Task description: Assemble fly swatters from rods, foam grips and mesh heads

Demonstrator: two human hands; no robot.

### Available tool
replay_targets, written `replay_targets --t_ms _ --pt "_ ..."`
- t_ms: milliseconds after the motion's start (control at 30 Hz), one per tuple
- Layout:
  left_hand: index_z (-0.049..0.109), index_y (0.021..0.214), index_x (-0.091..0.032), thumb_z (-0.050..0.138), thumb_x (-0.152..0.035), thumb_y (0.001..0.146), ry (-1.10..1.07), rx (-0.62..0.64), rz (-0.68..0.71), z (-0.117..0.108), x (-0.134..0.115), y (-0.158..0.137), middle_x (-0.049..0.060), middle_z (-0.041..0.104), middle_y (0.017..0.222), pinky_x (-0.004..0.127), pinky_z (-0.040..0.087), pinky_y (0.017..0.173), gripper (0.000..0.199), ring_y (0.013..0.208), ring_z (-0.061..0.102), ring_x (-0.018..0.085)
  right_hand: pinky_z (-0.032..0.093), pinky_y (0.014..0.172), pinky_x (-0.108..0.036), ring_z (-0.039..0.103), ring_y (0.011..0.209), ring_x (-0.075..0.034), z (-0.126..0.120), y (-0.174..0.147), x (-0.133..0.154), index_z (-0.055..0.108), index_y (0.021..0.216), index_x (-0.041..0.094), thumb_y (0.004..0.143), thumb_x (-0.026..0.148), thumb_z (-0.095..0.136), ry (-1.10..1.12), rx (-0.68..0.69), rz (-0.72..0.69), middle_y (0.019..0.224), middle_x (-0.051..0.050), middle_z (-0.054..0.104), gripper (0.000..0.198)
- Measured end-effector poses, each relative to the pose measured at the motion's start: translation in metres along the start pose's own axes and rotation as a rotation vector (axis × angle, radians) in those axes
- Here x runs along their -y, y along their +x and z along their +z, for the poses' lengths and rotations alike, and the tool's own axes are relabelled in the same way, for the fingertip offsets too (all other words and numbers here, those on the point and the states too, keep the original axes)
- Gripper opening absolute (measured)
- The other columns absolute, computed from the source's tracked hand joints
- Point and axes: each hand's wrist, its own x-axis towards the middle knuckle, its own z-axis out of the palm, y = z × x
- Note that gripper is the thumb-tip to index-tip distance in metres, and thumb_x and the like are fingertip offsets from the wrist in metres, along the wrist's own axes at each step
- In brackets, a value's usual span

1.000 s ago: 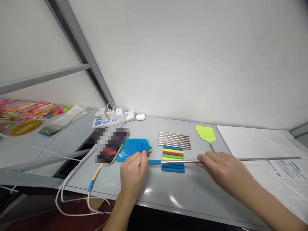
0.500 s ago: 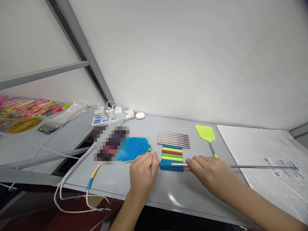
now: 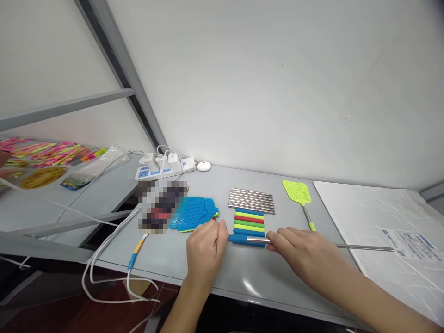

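Note:
My left hand [image 3: 207,247] is closed round the end of a blue handle [image 3: 237,238] above the front of the grey table. A telescopic metal rod [image 3: 257,240] comes out of this handle, and my right hand [image 3: 298,247] grips it. The thinner part of the rod sticks out beyond my right hand, over the white wrapped board. Beneath and behind the handle lies a row of coloured grips [image 3: 249,220] in blue, yellow, red and green. Several metal rods [image 3: 251,200] lie side by side behind them. Blue fly swatter heads [image 3: 196,213] are stacked near my left hand.
A yellow-green fly swatter [image 3: 297,192] lies right of the metal rods. The white wrapped board [image 3: 374,203] covers the table's right side. A power strip [image 3: 166,170] with chargers and white cables [image 3: 90,263] are at the left, near a metal frame [image 3: 130,88].
The rod's far end now reaches less far to the right, so less of it sticks out past my right hand. Both hands keep their hold. The view has shifted slightly.

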Motion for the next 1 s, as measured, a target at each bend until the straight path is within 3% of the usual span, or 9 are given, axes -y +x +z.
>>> replay_targets --t_ms 200,433,633,867,1000 --pt "0.027 0.058 -0.020 0.045 -0.016 0.093 0.034 -0.037 -0.021 -0.021 0.019 0.006 -0.005 0.028 0.054 0.029 0.022 0.051 0.040 0.049 0.029 0.010 0.022 0.057 -0.031 0.040 0.052 -0.014 -0.004 -0.017 -0.023 0.055 0.080 0.021 0.099 0.019 0.040 -0.087 -0.088 0.050 0.062 0.002 0.052 0.024" --pt "0.029 0.058 -0.020 0.046 -0.015 0.093 -0.007 0.009 0.032 -0.002 -0.003 0.004 -0.005 0.031 0.054 0.029 0.024 0.052 0.038 0.050 0.032 0.011 0.023 0.057 -0.032 0.045 0.055 -0.016 -0.002 -0.011 -0.009 0.058 0.090 0.020 0.099 0.023 0.041 -0.031 -0.023 0.014 0.066 0.001 0.054 0.019" --pt "0.028 0.059 -0.020 0.046 -0.014 0.092 0.008 -0.029 -0.008 -0.015 0.014 0.005 -0.005 0.028 0.055 0.029 0.022 0.051 0.038 0.050 0.030 0.011 0.025 0.062 -0.032 0.042 0.052 -0.014 -0.010 -0.024 -0.029 0.057 0.082 0.020 0.100 0.021 0.040 -0.027 -0.076 0.060 0.061 0.002 0.054 0.025" --pt "0.029 0.059 -0.020 0.046 -0.012 0.092 -0.058 0.001 0.012 0.002 -0.007 -0.005 -0.005 0.031 0.054 0.028 0.023 0.052 0.037 0.051 0.031 0.010 0.025 0.062 -0.033 0.044 0.051 -0.015 0.001 -0.008 -0.003 0.056 0.081 0.019 0.100 0.021 0.039 0.085 -0.022 -0.026 0.060 0.003 0.055 0.026" --pt "0.030 0.060 -0.019 0.046 -0.011 0.092 -0.024 -0.018 0.002 -0.006 0.001 -0.006 -0.005 0.030 0.055 0.028 0.023 0.052 0.036 0.051 0.030 0.009 0.029 0.064 -0.032 0.050 0.057 -0.016 -0.006 -0.006 -0.012 0.058 0.088 0.019 0.100 0.027 0.042 0.149 -0.070 0.032 0.067 0.000 0.061 0.022"
